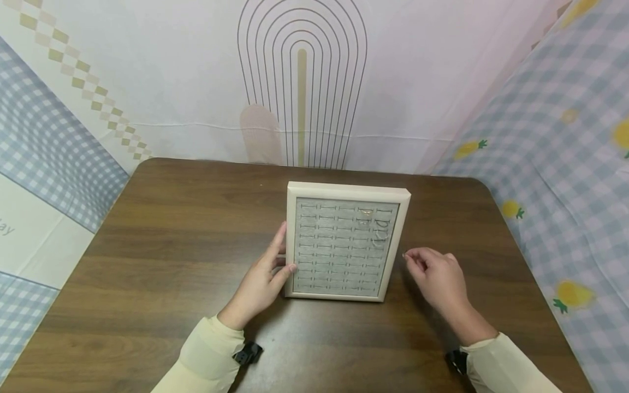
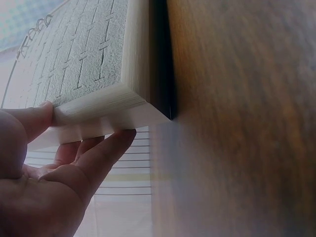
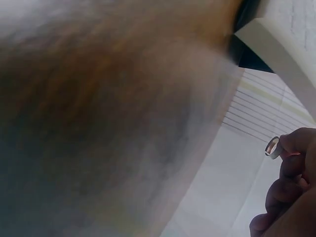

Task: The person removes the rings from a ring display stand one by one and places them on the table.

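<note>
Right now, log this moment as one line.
left hand: holds framed ring display | right hand: pinches ring beside display | displayed rings: upper right, head view

Pale cream sleeves (image 1: pixel 208 355), black wrist devices (image 1: pixel 248 353).
Both sleeves were loose and plain; one small, dark device sat at each cuff, the right one nearer the table's (image 1: pixel 511 289) right edge.
</note>
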{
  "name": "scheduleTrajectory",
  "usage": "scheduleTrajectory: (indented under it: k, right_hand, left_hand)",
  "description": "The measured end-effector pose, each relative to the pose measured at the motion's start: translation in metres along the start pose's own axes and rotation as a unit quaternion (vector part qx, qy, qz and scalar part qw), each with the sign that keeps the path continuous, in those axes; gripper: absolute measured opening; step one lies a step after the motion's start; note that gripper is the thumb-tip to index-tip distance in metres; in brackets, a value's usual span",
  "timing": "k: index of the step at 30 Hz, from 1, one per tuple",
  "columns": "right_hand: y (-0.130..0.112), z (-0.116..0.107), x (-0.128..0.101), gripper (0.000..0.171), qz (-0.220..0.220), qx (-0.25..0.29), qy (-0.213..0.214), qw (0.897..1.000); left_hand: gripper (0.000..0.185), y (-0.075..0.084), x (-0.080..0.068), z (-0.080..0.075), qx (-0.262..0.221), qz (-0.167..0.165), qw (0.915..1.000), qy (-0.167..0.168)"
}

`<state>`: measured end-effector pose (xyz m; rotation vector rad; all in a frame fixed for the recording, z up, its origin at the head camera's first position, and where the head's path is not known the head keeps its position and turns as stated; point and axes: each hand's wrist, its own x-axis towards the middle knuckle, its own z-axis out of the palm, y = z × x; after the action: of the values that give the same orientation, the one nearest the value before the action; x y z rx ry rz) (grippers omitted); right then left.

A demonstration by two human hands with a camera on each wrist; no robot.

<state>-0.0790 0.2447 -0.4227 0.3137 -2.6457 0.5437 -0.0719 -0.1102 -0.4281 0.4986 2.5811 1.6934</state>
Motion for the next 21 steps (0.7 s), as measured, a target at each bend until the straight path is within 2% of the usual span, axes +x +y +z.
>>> scheduleTrajectory:
  k: [14,21]
  right_hand:
    - [0.013,0.006,-0.004,0.007,0.012,-0.002,-0.006,1.000]
    - [0.016,0.006,-0.006,0.006,0.029,-0.007,-0.046,0.999]
  left_hand:
    - [0.093,-0.001,0.000,0.000,0.011,0.006,0.9999,0.003]
    - [0.092,0.000,0.000,0.000,0.009,0.004,1.0000,0.003]
